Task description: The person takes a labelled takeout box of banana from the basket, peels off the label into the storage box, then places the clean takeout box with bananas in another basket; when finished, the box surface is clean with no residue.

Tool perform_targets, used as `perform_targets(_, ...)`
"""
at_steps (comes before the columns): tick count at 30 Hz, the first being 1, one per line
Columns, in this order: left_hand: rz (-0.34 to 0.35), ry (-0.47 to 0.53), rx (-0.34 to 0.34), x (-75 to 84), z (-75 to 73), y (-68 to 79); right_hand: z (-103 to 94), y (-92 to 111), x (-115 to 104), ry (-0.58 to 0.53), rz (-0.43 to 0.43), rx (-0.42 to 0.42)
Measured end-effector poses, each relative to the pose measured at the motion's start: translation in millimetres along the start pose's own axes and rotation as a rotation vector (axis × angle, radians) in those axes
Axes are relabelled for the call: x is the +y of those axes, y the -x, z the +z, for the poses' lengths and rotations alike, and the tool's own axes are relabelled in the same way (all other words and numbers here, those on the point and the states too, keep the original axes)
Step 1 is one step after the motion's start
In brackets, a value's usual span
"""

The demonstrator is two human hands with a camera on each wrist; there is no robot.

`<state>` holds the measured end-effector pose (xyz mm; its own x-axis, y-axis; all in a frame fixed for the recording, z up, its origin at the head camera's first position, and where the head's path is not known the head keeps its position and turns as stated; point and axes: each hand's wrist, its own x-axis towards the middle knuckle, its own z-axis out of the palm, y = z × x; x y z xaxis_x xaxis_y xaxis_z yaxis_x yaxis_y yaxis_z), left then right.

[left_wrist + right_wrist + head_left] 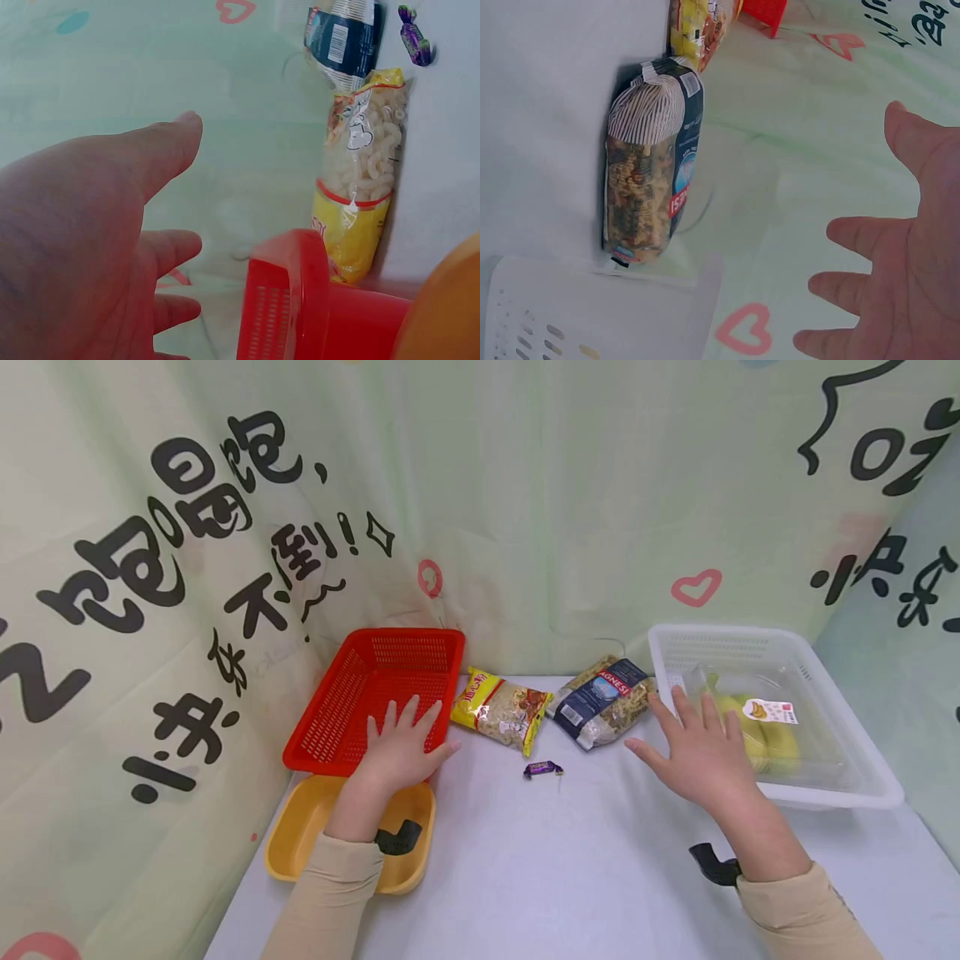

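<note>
My left hand (400, 747) hovers with spread fingers above the near edge of the red basket (330, 727) and the yellow basin (292, 835). My right hand (705, 756), also spread, is over the left side of the white basket (862, 735); nothing is in its grasp. Inside that basket lies a clear plastic box (817, 760) with yellow fruit. Between the hands are a yellow-ended bag of macaroni (506, 710), a dark-blue-labelled bag of spiral pasta (603, 702) and a small purple wrapped candy (542, 769). The left wrist view shows the macaroni bag (364, 165) beyond the red basket's rim.
All of this stands on a white table (570, 877). A pale green curtain (555, 510) printed with dark characters and hearts hangs behind and along both sides. The yellow basin sits in front of the red basket at the table's left edge.
</note>
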<state>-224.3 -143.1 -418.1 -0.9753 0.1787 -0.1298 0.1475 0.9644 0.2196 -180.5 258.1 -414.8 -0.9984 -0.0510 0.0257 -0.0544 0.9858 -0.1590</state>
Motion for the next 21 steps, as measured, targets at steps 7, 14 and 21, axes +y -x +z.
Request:
perform_targets(7, 0.004, 0.027, 0.001, 1.4, -0.3, -2.3, -1.0, 2.3, 2.1, -0.021, 0.0, -0.019)
perform_targets(14, 0.051, 0.155, 0.029, 14.6, 5.3, -12.2, -1.2, 7.9, 9.6, -0.065, -0.01, -0.026)
perform_targets(21, 0.127, 0.298, 0.04, 42.3, 6.9, -28.3, -3.7, 11.4, 18.1, -0.072, -0.009, -0.025)
